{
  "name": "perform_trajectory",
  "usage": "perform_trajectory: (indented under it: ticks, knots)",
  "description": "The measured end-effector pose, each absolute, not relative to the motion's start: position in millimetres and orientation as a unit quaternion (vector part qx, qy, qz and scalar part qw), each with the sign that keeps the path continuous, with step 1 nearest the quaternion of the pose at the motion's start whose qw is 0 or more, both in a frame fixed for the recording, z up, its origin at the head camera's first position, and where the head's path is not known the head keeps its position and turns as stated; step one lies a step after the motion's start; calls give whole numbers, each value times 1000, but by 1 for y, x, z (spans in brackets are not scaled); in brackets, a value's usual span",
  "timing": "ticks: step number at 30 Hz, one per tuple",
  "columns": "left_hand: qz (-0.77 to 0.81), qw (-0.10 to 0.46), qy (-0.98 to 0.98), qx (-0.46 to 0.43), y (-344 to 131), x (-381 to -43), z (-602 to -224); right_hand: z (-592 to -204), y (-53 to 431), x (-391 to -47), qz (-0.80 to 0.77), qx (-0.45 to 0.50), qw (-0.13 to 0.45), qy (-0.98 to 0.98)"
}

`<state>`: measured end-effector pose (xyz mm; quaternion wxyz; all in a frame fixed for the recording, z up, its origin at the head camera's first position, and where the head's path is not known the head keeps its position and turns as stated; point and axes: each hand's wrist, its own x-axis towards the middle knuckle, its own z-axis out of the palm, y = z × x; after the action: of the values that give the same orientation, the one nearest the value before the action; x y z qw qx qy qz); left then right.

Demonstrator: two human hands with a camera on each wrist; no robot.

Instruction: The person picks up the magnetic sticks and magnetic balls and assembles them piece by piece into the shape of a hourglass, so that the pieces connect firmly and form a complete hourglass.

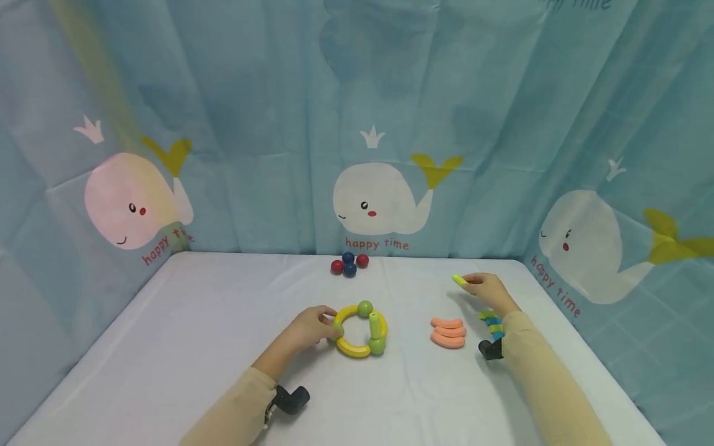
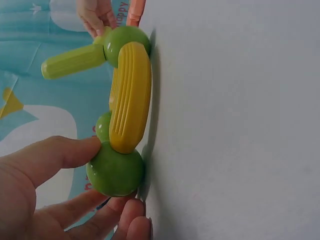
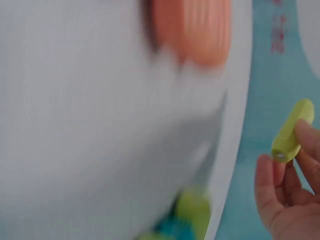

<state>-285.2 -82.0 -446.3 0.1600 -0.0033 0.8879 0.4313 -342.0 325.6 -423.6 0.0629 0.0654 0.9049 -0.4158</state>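
right grip (image 1: 492, 292) around yellow-green stick (image 3: 291, 132)

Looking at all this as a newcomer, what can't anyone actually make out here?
Head view: one end of the lime stick, covered by the right hand.
Head view: the number of green and blue pieces, partly covered by the right sleeve.
Right wrist view: details of the orange pieces, blurred and cut off by the top edge.
Left wrist view: the ring's far side, mostly behind the near yellow piece.
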Motion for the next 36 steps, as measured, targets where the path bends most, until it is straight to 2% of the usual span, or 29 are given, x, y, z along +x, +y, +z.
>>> perform_trajectory:
  ticks: [8, 19, 26, 36]
  knots:
    - [407, 183, 895, 24, -87, -302, -445, -433, 267, -342, -508, -7, 83, 858]
    - [403, 218, 887, 55, -91, -314, -442, -436, 210, -329, -526, -47, 125, 840]
    - [416, 188, 889, 31, -90, -305, -450, -440, 190, -324, -534, -70, 127, 833]
    - [443, 139, 886, -18, -78, -292, -454, -444, 172, -327, -502, -95, 81, 856]
